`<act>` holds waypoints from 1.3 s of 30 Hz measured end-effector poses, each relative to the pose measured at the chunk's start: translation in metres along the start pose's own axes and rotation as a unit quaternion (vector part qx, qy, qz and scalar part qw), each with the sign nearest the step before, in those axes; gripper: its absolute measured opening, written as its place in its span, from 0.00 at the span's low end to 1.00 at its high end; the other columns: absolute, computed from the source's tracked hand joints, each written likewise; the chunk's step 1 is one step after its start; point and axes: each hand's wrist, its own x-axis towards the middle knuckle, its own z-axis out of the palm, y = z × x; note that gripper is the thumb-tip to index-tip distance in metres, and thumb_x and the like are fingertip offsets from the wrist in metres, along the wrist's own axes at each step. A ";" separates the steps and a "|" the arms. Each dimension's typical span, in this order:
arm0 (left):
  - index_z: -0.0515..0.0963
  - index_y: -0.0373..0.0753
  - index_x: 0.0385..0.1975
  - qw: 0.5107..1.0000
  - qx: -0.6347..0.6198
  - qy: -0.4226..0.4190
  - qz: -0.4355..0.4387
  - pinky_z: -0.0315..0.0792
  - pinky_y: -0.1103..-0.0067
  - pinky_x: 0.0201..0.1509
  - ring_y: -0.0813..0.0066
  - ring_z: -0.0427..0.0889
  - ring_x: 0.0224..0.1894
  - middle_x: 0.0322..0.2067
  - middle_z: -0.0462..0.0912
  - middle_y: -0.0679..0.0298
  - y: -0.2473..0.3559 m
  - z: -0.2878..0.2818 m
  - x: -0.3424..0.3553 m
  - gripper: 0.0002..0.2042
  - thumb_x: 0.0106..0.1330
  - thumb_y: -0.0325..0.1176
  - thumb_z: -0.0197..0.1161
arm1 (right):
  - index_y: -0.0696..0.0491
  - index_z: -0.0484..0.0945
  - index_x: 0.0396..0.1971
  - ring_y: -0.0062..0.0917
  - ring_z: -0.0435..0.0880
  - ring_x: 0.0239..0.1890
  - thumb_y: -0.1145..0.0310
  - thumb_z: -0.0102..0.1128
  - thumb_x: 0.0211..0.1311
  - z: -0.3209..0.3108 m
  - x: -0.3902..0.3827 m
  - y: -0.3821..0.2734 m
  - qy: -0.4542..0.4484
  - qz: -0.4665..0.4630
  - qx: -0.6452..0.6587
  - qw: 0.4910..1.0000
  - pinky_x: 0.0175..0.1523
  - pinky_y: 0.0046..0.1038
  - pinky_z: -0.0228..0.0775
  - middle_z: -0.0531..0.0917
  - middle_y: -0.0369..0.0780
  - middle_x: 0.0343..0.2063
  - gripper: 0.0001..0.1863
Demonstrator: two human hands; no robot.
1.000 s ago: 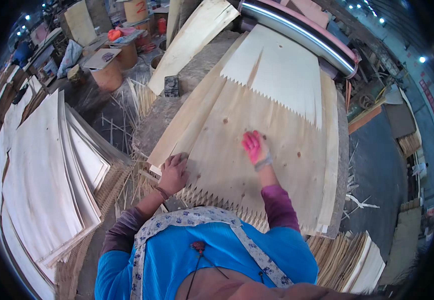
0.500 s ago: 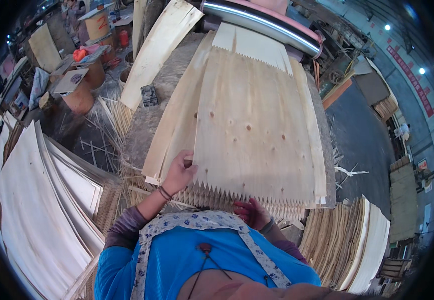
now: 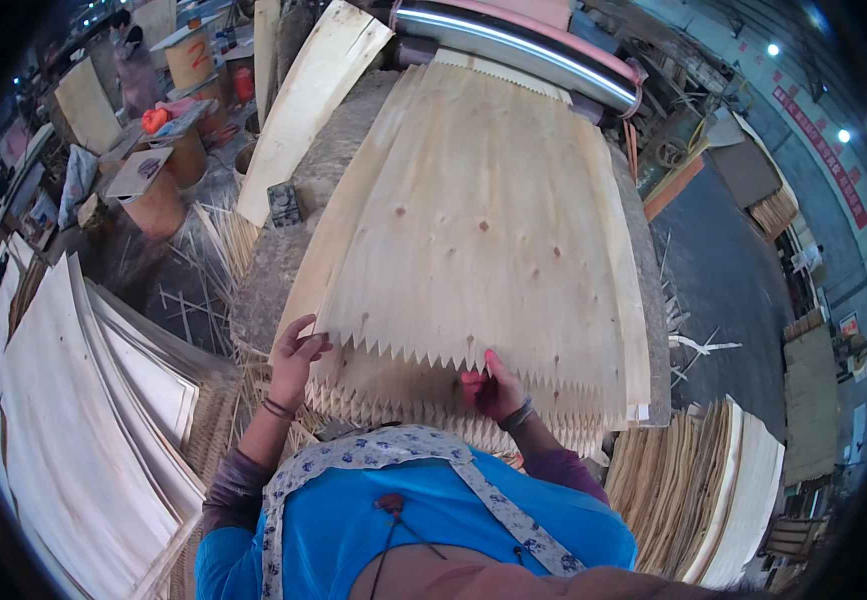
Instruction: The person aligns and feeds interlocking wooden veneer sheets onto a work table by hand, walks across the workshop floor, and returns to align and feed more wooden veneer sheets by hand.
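A veneer sheet [image 3: 484, 230] with a saw-toothed near edge is being held on top of a stack [image 3: 424, 400] lying on a grey table [image 3: 274, 260]. The left corner of that edge is being pinched by the left hand [image 3: 296, 355], fingers curled over it. The toothed edge near its middle is being gripped by the right hand [image 3: 494, 388], thumb raised on top. More sheets [image 3: 74, 420] are being kept to the left, and a roller [image 3: 524, 50] is seen at the far end.
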 end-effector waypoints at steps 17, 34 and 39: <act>0.69 0.33 0.46 0.994 0.086 0.049 0.053 0.70 0.81 0.42 0.75 0.78 0.36 0.34 0.80 0.57 -0.030 0.000 -0.018 0.16 0.57 0.26 0.55 | 0.47 0.70 0.37 0.29 0.78 0.36 0.54 0.56 0.54 -0.020 0.192 -0.182 0.038 -0.175 0.113 0.977 0.40 0.34 0.72 0.77 0.40 0.33 0.16; 0.67 0.35 0.44 0.818 0.522 -0.045 0.238 0.60 0.64 0.52 0.56 0.70 0.44 0.38 0.74 0.56 -0.027 0.029 -0.021 0.21 0.49 0.31 0.58 | 0.50 0.68 0.50 0.29 0.75 0.45 0.53 0.47 0.60 -0.044 0.024 -0.006 -0.095 -0.015 -0.061 0.993 0.47 0.36 0.67 0.76 0.39 0.44 0.22; 0.60 0.35 0.48 0.935 0.245 -0.152 0.204 0.68 0.82 0.28 0.72 0.77 0.26 0.31 0.77 0.56 -0.010 0.044 -0.019 0.20 0.55 0.25 0.55 | 0.50 0.64 0.55 0.28 0.77 0.41 0.45 0.48 0.56 -0.042 -0.054 0.041 -0.123 0.162 -0.052 0.978 0.43 0.32 0.68 0.77 0.40 0.43 0.31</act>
